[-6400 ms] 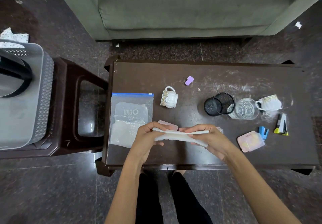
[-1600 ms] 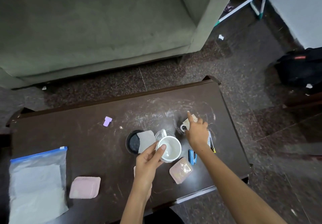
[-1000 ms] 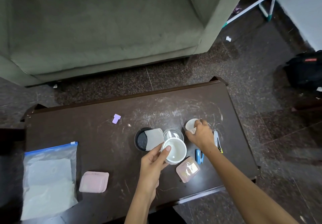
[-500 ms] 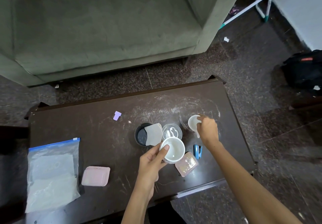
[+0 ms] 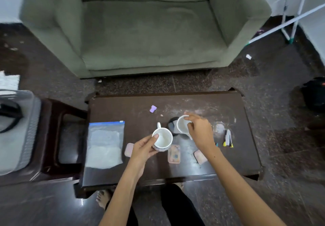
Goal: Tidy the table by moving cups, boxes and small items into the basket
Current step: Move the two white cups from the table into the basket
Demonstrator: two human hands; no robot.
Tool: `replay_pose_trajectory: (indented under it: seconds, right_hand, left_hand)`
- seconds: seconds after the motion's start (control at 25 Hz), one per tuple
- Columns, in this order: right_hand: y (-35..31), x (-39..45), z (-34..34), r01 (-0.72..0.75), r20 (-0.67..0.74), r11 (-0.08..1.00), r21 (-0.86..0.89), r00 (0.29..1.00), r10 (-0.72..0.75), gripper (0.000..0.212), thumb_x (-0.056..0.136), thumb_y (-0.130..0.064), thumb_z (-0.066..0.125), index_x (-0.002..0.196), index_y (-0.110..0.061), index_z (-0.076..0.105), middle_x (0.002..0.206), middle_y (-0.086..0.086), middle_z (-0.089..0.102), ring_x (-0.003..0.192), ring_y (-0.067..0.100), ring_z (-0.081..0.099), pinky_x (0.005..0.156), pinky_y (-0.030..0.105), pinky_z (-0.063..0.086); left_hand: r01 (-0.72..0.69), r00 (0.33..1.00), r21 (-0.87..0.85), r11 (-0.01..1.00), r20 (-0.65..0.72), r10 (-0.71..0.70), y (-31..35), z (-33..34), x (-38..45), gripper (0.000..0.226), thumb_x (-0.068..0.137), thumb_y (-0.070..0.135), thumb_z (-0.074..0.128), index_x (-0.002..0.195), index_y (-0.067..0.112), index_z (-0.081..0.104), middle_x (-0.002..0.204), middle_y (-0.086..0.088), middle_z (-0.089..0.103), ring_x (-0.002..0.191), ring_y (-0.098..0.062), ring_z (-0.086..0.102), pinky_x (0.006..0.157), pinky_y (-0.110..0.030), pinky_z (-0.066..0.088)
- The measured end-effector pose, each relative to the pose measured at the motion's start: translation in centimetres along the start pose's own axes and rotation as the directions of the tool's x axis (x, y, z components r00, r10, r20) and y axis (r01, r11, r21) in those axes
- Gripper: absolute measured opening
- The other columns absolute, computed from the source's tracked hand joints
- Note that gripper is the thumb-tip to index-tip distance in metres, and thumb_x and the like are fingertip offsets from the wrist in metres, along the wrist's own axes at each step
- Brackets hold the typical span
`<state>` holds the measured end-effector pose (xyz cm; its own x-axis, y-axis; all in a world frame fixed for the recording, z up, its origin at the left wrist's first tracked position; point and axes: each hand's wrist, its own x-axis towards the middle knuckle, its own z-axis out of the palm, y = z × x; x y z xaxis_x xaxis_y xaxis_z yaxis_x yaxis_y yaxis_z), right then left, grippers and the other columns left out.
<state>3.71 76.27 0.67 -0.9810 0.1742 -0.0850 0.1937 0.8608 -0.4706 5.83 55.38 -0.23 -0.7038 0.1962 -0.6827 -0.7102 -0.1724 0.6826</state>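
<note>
Feet and dark trousers show nearest, below the worktop (image 5: pixel 228 164) edge. My left hand (image 5: pixel 142 149) grips a white mug (image 5: pixel 162 138), thumb on its rim, above the worktop's middle. Small pink boxes (image 5: pixel 174 154) lie just beside it. My right hand (image 5: pixel 198 130) pinches the rim of a second white cup (image 5: pixel 182 125), tilted, over a black mesh holder (image 5: pixel 171 124). A zip bag (image 5: pixel 105 144) lies flat to the left; a purple piece (image 5: pixel 153 109) sits farther back. The grey basket (image 5: pixel 26 129) stands on a stool at far left, well apart. A green armchair (image 5: pixel 146 30) lies beyond.
</note>
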Motion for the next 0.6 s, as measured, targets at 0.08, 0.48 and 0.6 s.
replay_pose_trajectory:
  seconds: [0.08, 0.48, 0.6]
  right_hand:
    - [-5.3, -1.4, 1.8, 0.052, 0.042, 0.997, 0.054, 0.998, -0.054, 0.034, 0.077, 0.004, 0.051, 0.099, -0.010, 0.073, 0.121, 0.000, 0.067, 0.095, 0.023, 0.068, 0.081, 0.030, 0.052]
    - [-29.6, -5.6, 11.7, 0.091, 0.168, 0.989, 0.118, 0.980, -0.110, 0.036, 0.075, 0.006, 0.051, 0.092, -0.014, 0.075, 0.116, -0.006, 0.069, 0.092, 0.020, 0.069, 0.076, 0.024, 0.050]
    - [-35.1, -5.4, 13.7, 0.125, 0.212, 0.984, 0.129, 0.966, -0.150, 0.036, 0.077, 0.005, 0.049, 0.094, -0.015, 0.075, 0.117, -0.008, 0.069, 0.088, 0.018, 0.069, 0.071, 0.022, 0.048]
  left_hand:
    - [-0.001, 0.999, -0.002, 1.000, -0.048, 0.001, 1.8, -5.4, -2.1, 0.025, 0.086, 0.028, 0.064, 0.100, 0.009, 0.071, 0.094, -0.011, 0.070, 0.092, -0.022, 0.067, 0.073, -0.023, 0.057]
    - [-0.069, 0.983, -0.041, 0.997, -0.171, 0.061, 9.2, -30.4, -9.8, 0.024, 0.086, 0.028, 0.065, 0.102, 0.011, 0.071, 0.107, -0.016, 0.070, 0.103, -0.026, 0.066, 0.083, -0.033, 0.057]
    - [-0.113, 0.973, -0.097, 0.989, -0.210, 0.091, 10.7, -34.6, -10.9, 0.024, 0.088, 0.026, 0.062, 0.103, 0.009, 0.069, 0.108, -0.014, 0.070, 0.103, -0.026, 0.066, 0.077, -0.027, 0.056]
